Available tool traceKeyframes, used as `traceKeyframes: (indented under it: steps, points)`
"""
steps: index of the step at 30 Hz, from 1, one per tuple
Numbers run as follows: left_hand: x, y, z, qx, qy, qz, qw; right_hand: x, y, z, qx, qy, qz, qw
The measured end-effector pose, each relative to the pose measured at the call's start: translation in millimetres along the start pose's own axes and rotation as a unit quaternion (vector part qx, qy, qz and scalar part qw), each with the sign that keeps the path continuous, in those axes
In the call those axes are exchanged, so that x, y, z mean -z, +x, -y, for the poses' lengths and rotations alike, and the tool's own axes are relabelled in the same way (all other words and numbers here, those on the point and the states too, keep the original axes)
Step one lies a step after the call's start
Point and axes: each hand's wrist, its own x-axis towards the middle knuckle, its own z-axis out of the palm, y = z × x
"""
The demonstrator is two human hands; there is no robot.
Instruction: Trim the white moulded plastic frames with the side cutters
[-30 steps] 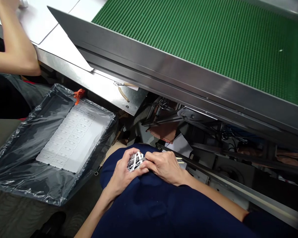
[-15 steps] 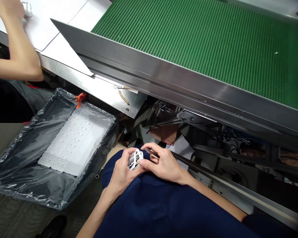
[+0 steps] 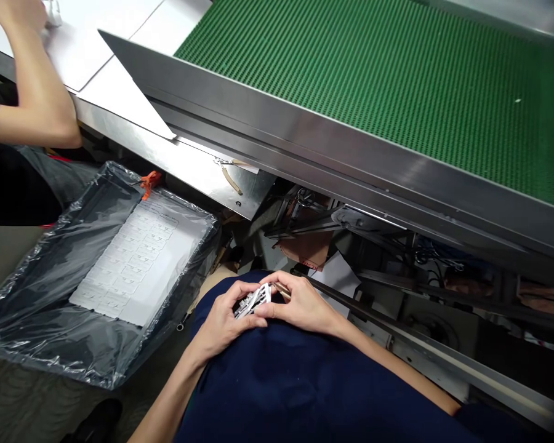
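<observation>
Above my lap, my left hand (image 3: pixel 219 323) is closed around a small bundle of white, slatted pieces (image 3: pixel 253 301), which look like plastic. My right hand (image 3: pixel 302 306) meets it from the other side, its thumb and fingertips at the bundle's right end. Tucked in the fingers of my right hand is a slim brownish rod-like tool (image 3: pixel 281 290). Its tip is hidden, so I cannot tell its kind. Both hands are close together over my dark blue clothing, and the fingers partly cover the white pieces.
A black bin lined with clear plastic (image 3: pixel 28 320) stands at left, holding white moulded sheets (image 3: pixel 129 264). The green conveyor belt (image 3: pixel 360 80) runs behind a metal guard (image 3: pixel 277 117). A co-worker's arm (image 3: pixel 41 104) rests on the white-covered table (image 3: pixel 87 55). A small tool (image 3: pixel 231 181) lies on its metal edge.
The white bundle has turned in my hands and now lies more slanted. My right hand's fingers have closed in onto its right end, with the slim tool still held.
</observation>
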Motion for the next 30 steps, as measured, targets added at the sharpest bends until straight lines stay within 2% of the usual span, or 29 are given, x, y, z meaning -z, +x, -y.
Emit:
traceKeyframes:
  steps: [4,8,10,14,19,21,25,30]
  points:
    - [0.2,-1.0,4.7,-0.024,-0.024,-0.010,0.999,-0.1,-0.2,-1.5,-0.009,0.011,-0.005,1.000]
    - [-3.2,-3.5,-4.5,-0.027,0.098,-0.019,0.995,-1.7,0.0,-3.9,-0.004,0.017,-0.012,1.000]
    - [-3.0,-5.2,-12.0,-0.027,0.125,-0.031,0.991,-3.0,-0.1,-5.0,-0.006,0.010,-0.013,1.000]
    - [-1.8,-5.6,-21.3,-0.050,0.129,-0.026,0.990,-5.0,0.5,-6.3,-0.003,0.019,0.007,1.000]
    - [-9.3,1.1,-14.6,-0.063,0.086,0.006,0.994,-3.5,0.5,-7.0,0.035,0.029,0.029,0.999]
    - [-13.3,3.6,-10.3,-0.056,0.065,-0.013,0.996,-0.6,-3.1,-5.5,0.048,0.005,0.019,0.999]
    - [-17.3,6.5,-8.8,-0.040,0.069,-0.051,0.996,6.8,-16.0,0.2,0.079,-0.091,-0.041,0.992]
    - [-17.4,6.5,-12.7,-0.047,0.129,-0.063,0.989,9.0,-27.4,-0.7,0.137,-0.203,-0.031,0.969]
